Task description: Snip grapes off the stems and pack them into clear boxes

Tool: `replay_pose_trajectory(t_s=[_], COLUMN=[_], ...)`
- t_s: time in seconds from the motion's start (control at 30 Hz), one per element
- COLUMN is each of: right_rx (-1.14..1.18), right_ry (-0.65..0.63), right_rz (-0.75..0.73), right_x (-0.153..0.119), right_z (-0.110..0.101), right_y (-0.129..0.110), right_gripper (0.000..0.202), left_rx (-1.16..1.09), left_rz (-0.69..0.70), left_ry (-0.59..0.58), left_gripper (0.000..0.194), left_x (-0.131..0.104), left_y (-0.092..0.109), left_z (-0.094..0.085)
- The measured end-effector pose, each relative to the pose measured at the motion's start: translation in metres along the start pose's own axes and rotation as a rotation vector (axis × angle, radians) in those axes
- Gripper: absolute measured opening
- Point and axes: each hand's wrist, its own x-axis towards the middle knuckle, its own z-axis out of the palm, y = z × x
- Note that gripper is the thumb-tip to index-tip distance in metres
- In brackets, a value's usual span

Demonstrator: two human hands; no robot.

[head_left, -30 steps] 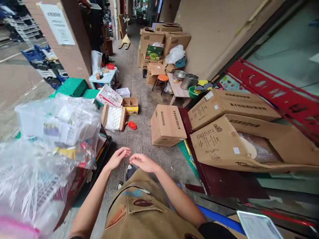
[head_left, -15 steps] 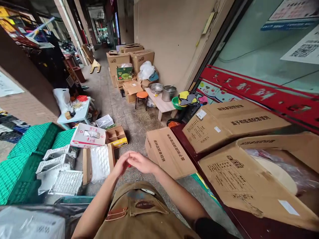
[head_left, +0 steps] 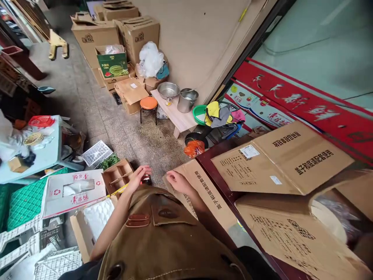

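Observation:
My left hand is in front of the brown apron, its fingers stretched toward the right and nothing in it. My right hand hovers apart from it, fingers loosely bent, with no object visible in the grasp. Just beyond the left hand stands a divided cardboard box with a yellow edge. Below my right hand, and partly hidden by the arm, leans a flat brown carton with black print.
Two large cartons lie on the dark red table at right. Ahead are a low wooden bench with metal pots, an orange stool and stacked boxes. White crates and a pale blue table stand at left.
My hands were together before and are now apart, left and right. The view has moved forward and tilted down, bringing the bench and stool closer.

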Motion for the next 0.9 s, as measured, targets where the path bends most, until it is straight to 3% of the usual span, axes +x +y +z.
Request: replay_pose_trajectory(t_s=[0.1,0.23,0.33,0.43,0.53,0.63,0.8,0.9], right_rx=[-0.050,0.023,0.102,0.212,0.352,0.498,0.689,0.748], right_ry=[0.047,0.130,0.165,0.202,0.274,0.418,0.733,0.839], right_rz=[0.125,0.280,0.354,0.389,0.395,0.408,0.511,0.607], right_x=[0.047,0.110,0.168,0.240,0.336,0.457,0.672,0.772], right_z=[-0.035,-0.070,-0.099,-0.145,-0.217,-0.315,-0.486,-0.553], right_y=[0.008,0.018,0.031,0.049,0.072,0.101,0.169,0.220], right_gripper=[0.035,0.030,0.021,0.013,0.017,0.025,0.022,0.024], left_rx=[0.035,0.149,0.152,0.109,0.060,0.067,0.263,0.445], left_rz=[-0.026,-0.010,0.012,-0.022,-0.124,-0.220,-0.268,-0.373], left_ry=[0.016,0.075,0.073,0.146,0.239,0.303,0.395,0.386], left_gripper=[0.075,0.074,0.073,0.072,0.075,0.078,0.073,0.072], left_x=[0.076,0.174,0.236,0.285,0.336,0.399,0.513,0.555], left_y=[0.053,0.110,0.130,0.127,0.112,0.104,0.122,0.129], left_z=[-0.020,-0.032,-0.035,-0.036,-0.033,-0.021,0.009,0.019])
